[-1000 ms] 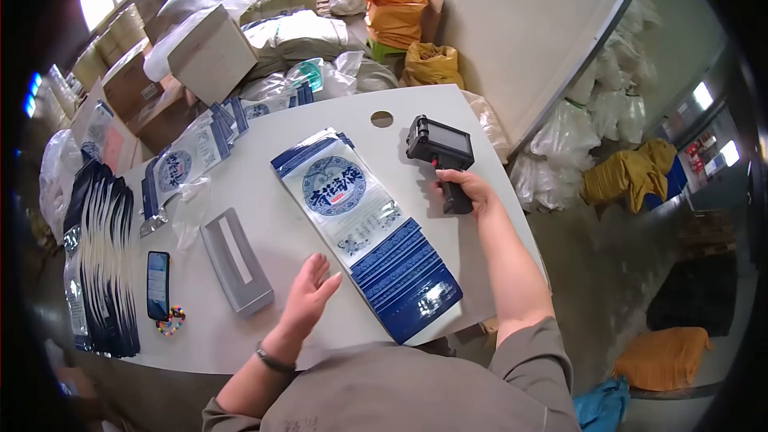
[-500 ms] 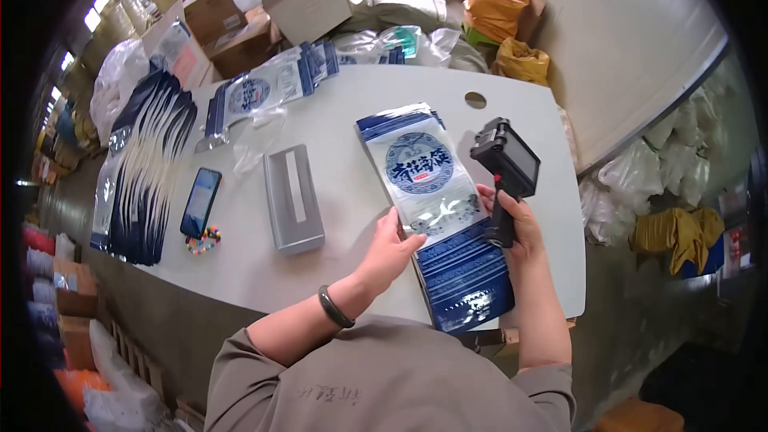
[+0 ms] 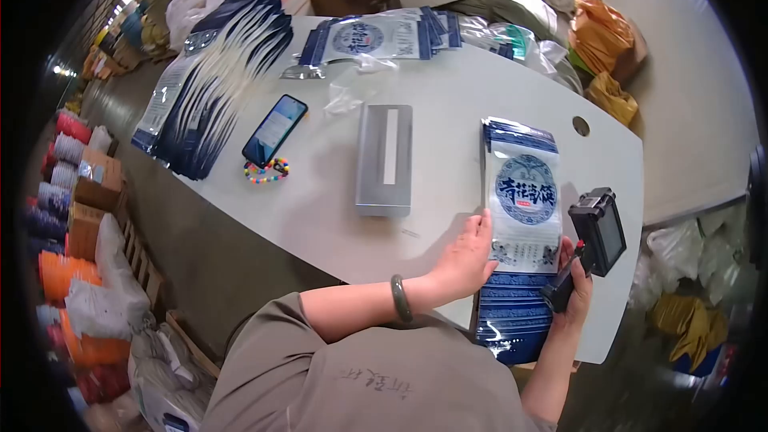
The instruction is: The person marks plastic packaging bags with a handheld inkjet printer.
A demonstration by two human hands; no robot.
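A stack of blue-and-white printed plastic packaging bags (image 3: 524, 228) lies at the table's right side, blue bands fanned toward my body. My left hand (image 3: 464, 260) rests at the stack's left edge, fingers stretched out and close together, holding nothing. In my right hand (image 3: 576, 292) is a small camera with a screen (image 3: 598, 232) on a black handle with a red button. The fingers wrap round that handle beside the stack's right edge. Part of the right hand is hidden behind the handle.
A grey box with a slotted top (image 3: 384, 162) stands mid-table. Left of it lie a phone (image 3: 275, 130), a bead string (image 3: 268, 172) and a fanned pile of bags (image 3: 220, 80). More bags (image 3: 368, 38) lie at the back edge. The table (image 3: 448, 88) has a round hole (image 3: 581, 126).
The view has turned, so the table's things appear farther right. My left fingers have straightened along the bag stack's edge. My right hand still holds the camera handle.
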